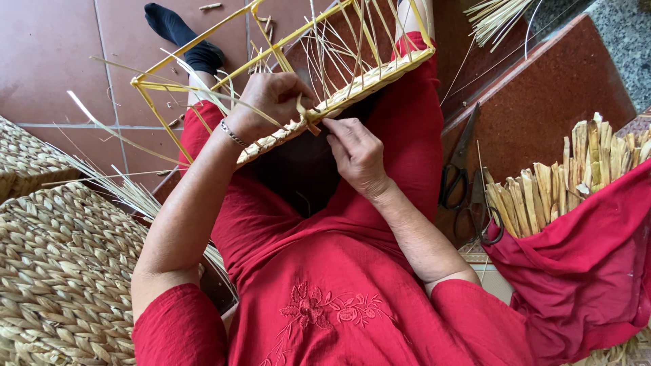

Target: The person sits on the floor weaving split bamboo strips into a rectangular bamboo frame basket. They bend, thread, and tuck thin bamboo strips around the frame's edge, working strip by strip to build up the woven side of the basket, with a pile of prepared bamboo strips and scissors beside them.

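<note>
On your lap, both hands pinch a straw strand (310, 120), your left hand (271, 100) and right hand (356, 154) weaving the yellow frame's (203, 49) braided rim (352, 91); next, tuck it tight.

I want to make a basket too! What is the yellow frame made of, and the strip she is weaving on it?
The yellow frame looks like thin metal rod, painted glossy yellow: straight bars, sharp corners. The woven strip looks like dried plant fibre, maybe straw or grass: pale, matte, flat braided strands.

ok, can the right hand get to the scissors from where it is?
Probably yes: the scissors lie uncovered on the red step, on the right hand's own side, with nothing between; it must release the woven strip first.
</note>
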Available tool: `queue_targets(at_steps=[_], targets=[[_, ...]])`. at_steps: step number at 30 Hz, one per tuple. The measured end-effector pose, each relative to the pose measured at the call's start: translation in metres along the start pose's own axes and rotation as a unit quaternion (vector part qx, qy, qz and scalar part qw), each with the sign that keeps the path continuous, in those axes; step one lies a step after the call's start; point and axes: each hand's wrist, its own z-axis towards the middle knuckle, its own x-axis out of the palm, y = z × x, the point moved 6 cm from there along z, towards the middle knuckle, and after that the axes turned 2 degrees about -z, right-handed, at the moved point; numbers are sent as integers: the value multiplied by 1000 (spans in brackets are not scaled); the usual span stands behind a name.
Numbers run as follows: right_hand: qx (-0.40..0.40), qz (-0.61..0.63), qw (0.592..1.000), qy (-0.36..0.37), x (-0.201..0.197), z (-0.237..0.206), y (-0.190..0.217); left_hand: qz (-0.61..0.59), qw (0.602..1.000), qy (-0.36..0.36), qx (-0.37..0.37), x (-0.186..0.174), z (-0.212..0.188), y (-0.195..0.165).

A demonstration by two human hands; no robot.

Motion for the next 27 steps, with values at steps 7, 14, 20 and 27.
queue_targets(at_steps=[7,14,20,27], targets=[[-78,-195,978,-13,15,-9,4,61,998,32,-13,5,4,-12],[-73,-248,966,4,24,-15,-7,67,997,28,5,6,14,-12],[-64,-246,967,15,26,-15,-11,200,977,68,-40,15,36,-9],[-5,-72,997,-9,21,-9,-13,253,951,124,-129,26,42,6]])
